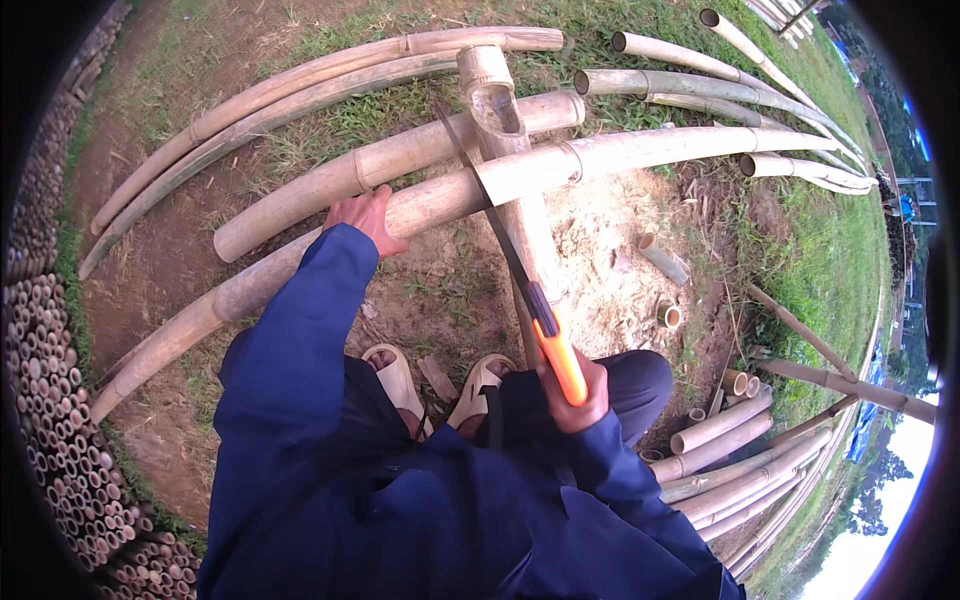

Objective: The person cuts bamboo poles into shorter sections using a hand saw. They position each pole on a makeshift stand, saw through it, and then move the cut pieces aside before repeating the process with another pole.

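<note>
My right hand point(583, 395) is closed around the orange handle of a hand saw point(510, 250). The dark blade slants up and away to the left, lying across a long, thick bamboo pole point(620, 153); whether its teeth have entered the wood I cannot tell. To the left of the blade, my left hand point(367, 218) grips the same pole from above. Beneath the pole, close to the blade, runs a notched bamboo support point(528, 220). A shorter bamboo piece point(320, 188) lies just beyond the held pole, roughly parallel.
Long bamboo poles point(290, 85) lie at the far left, with several more point(700, 82) at the far right. Cut pieces point(722, 430) are piled at the near right. Short offcuts point(662, 258) lie on the dirt. Stacked bamboo point(60, 420) lines the left edge.
</note>
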Demonstrator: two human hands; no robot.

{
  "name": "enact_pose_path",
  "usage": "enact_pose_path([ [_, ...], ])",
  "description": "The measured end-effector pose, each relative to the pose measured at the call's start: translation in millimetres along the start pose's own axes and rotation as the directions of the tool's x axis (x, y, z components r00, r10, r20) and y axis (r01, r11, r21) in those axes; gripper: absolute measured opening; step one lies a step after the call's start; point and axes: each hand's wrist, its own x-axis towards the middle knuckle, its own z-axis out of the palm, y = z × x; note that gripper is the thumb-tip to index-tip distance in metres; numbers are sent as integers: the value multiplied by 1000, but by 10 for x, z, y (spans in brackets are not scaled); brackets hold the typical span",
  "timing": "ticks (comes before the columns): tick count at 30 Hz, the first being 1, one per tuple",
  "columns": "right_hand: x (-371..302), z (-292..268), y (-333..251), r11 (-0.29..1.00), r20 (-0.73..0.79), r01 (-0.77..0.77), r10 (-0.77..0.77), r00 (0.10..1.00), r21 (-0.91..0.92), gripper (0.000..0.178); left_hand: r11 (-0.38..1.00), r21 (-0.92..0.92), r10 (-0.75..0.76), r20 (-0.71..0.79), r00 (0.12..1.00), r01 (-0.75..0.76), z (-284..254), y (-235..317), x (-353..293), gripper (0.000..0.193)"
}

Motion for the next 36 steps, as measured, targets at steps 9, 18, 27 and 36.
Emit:
enact_pose_path([
  [9,-275,-169,-113,999,-2,-44,44,999,16,24,998,-68,10,47,999,-7,-18,-98,-11,86],
  [18,1057,518,165,998,-40,61,-61,997,-3,16,996,-81,28,2,1000,-27,17,27,131,93],
  [27,-782,-344,-316,981,27,6,-1,1000,-195,33,998,-58,3,-44,999,-5,112,-128,-5,92],
  [36,916,448,311,993,-36,112,-111,993,24,17,996,-90,13,48,999,-9,1,-54,36,92],
])
